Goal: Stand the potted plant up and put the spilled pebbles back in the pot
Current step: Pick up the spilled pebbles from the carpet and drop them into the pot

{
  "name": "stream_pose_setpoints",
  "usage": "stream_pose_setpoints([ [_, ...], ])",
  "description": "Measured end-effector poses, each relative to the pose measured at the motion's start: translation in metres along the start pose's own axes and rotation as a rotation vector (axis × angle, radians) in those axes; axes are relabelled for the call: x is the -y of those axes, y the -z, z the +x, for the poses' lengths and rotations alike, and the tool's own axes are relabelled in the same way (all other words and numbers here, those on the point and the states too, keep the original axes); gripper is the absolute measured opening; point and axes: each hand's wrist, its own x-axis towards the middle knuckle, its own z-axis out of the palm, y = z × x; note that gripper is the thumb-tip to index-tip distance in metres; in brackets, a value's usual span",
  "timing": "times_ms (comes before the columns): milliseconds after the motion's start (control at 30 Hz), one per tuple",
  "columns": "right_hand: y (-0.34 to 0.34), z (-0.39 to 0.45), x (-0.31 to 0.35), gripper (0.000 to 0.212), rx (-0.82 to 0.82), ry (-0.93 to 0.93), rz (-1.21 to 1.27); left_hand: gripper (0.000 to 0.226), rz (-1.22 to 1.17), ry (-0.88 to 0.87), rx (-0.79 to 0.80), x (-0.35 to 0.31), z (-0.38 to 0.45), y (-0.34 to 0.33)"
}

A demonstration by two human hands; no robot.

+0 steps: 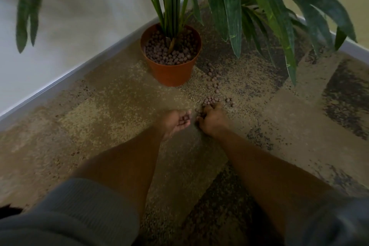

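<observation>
Terracotta pot point(170, 60) stands upright, pebble-filled; brown pebbles point(212, 83) trail across the carpet beside it.

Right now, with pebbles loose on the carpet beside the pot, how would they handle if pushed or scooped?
The spilled pebbles look small and rounded, so they would probably roll and scatter when pushed. The carpet may slow them. They probably gather best in handfuls: the left hand cups several, while the right hand rakes more together.
</observation>
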Motion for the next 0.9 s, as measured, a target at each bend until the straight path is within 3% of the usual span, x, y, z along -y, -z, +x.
stream_pose_setpoints([
  [233, -0.001, 0.001, 0.007, 0.029, -0.002, 0.045, -0.008, 0.026, -0.32, 0.0, -0.049, -0.002, 0.0, 0.006],
  [433, 0.008, 0.004, 0.01, 0.012, 0.019, 0.014, 0.123, 0.031, -0.231, 0.054, -0.122, 0.0, 0.005, 0.008],
  [500, 0.014, 0.005, 0.011, 0.006, 0.06, -0.184, 0.524, 0.029, -0.24, 0.062, -0.136, 0.001, 0.005, 0.008],
  [567, 0.019, 0.008, 0.012, 0.007, 0.128, -0.42, 1.109, 0.031, -0.295, 0.067, -0.143, -0.001, 0.004, 0.008],
  [667, 0.022, 0.007, 0.007, 0.009, 0.218, -0.536, 1.737, 0.035, -0.43, 0.053, -0.129, -0.006, 0.002, 0.007],
  [767, 0.02, 0.003, 0.002, 0.01, 0.304, -0.522, 2.062, 0.037, -0.547, 0.026, -0.104, -0.013, -0.003, 0.004],
  [900, 0.023, 0.001, 0.006, 0.018, 0.333, -0.532, 2.186, 0.043, -0.679, 0.028, -0.084, -0.022, -0.004, -0.003],
])
